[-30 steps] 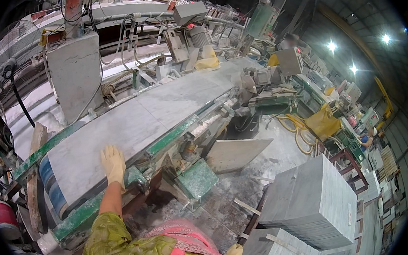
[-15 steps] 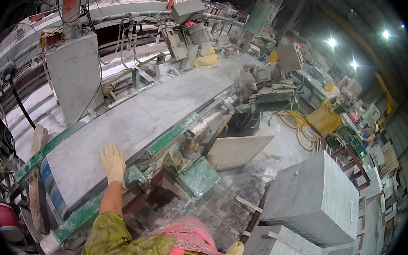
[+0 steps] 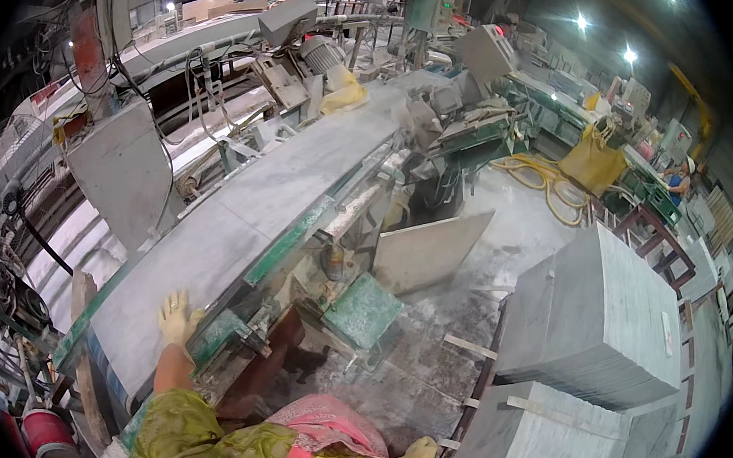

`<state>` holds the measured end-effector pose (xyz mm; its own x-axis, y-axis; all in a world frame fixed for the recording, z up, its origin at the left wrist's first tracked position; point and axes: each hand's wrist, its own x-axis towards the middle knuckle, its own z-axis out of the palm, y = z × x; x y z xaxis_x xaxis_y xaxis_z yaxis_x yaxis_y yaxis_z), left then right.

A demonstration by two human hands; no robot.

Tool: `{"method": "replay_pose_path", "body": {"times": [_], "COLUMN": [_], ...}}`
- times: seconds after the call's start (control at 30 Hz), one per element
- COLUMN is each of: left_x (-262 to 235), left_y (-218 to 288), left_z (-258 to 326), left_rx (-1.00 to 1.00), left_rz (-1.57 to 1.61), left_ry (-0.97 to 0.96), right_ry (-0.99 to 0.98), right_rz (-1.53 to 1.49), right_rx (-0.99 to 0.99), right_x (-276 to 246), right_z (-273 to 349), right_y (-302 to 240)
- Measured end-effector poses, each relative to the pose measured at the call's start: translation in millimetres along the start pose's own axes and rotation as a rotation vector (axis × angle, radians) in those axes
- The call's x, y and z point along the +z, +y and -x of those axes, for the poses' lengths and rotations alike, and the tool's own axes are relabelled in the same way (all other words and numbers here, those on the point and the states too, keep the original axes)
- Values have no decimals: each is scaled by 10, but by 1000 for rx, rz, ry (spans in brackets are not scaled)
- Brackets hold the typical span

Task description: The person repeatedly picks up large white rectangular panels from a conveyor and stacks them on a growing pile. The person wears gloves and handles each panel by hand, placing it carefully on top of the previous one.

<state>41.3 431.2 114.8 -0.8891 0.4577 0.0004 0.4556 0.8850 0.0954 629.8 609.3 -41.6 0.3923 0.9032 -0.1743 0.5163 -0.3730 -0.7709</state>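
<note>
Gloved left hand [image 3: 176, 318] lies flat, fingers open, on the grey stone slab [image 3: 236, 232] already lying on the conveyor; right hand [image 3: 421, 454] hangs free near the stacked slabs [image 3: 593, 323] not yet loaded.

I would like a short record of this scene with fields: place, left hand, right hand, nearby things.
place: stone workshop with a long grey stone slab lying on a green-edged conveyor machine
left hand: in a yellow glove, resting flat on the slab's near end
right hand: yellow-gloved, low beside the body, holding nothing that can be seen
nearby things: stacks of grey cut stone tiles to the right; loose grey tile leaning against the machine; red cylinder at far left
</note>
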Motion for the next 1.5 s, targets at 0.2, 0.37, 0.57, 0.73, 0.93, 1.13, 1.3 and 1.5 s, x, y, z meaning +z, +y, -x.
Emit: {"method": "replay_pose_path", "body": {"times": [0.2,0.37,0.57,0.73,0.93,1.13,1.3,1.5], "left_x": [-121,-184,-146,-259,132,598,681,227], "left_y": [-407,-694,-1151,-1318,-1913,-2656,-2632,-1744], "left_z": [421,759,1155,1419,1479,1528,1408,1197], "left_rx": [-196,-307,-446,-595,-594,-369,-696,-1090], "left_rz": [7,5,-14,-29,177,613,138,-21], "left_ry": [-13,-7,53,43,76,214,347,271], "right_ry": [18,54,-135,-71,114,-27,-196,-48], "right_rz": [5,-8,-25,-96,-166,-45,220,84], "right_rx": [21,-6,71,55,-155,4,-226,-255], "right_x": [46,72,-101,-199,49,-65,63,-104], "right_z": [-58,-196,-339,-316,-638,-350,-674,-668], "right_y": [61,188,-336,-624,93,-543,-349,-328]}}
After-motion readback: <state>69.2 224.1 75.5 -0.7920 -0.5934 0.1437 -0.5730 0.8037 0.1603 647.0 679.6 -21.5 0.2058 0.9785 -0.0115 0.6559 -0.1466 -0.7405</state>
